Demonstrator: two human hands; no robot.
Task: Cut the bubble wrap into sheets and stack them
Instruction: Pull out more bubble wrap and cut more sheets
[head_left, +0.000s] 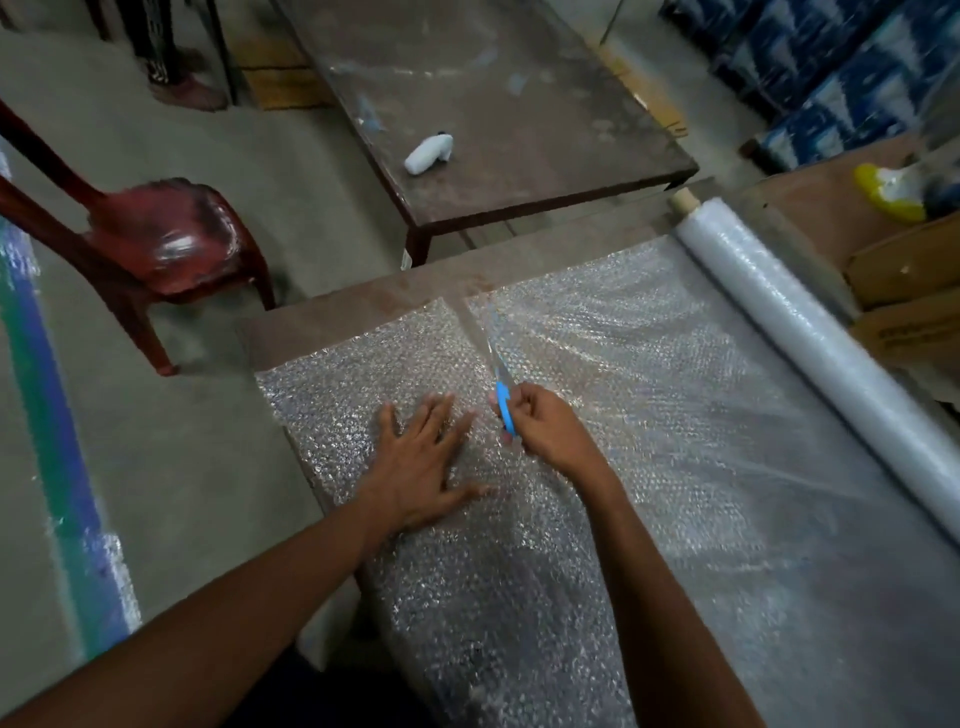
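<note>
Clear bubble wrap lies unrolled across the brown table, fed from a roll at the right. A cut gap runs from the far edge toward me, splitting off a left sheet. My left hand presses flat on that left sheet with fingers spread. My right hand grips blue-handled scissors, whose blades point away from me along the cut line.
A red plastic chair stands on the floor at left. A second brown table beyond carries a white object. Cardboard boxes and a yellow-and-white item sit at right, with blue packs behind.
</note>
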